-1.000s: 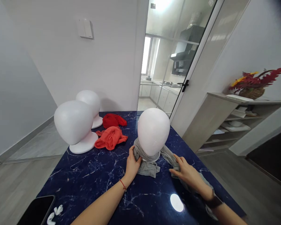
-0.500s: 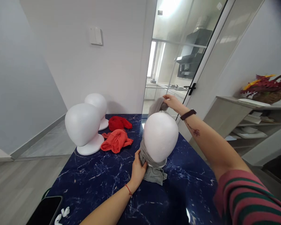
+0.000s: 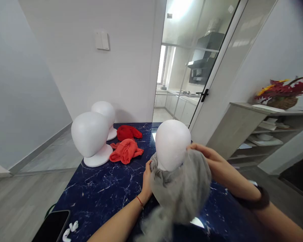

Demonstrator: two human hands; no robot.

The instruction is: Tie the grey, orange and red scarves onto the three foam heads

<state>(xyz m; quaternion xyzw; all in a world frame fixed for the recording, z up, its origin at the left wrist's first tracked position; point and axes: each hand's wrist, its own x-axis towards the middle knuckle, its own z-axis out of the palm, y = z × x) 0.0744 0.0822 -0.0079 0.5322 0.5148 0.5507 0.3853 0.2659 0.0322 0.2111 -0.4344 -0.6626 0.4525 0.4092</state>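
Marbled counter [image 3: 103, 188] lies beneath; right fingers [image 3: 199, 147] pinch a grey cloth [image 3: 197, 174] that hides whether left fingers [image 3: 146, 168] grip; white head [image 3: 173, 141] between them, red cloths [image 3: 126, 151] and two more heads [image 3: 90, 134] leftward.

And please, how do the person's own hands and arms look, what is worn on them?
The left hand is ungloved, with a thin red bracelet at its wrist. The right hand is ungloved too, with a wide dark band at its wrist, blurred. Both visible forearms are sleeveless.
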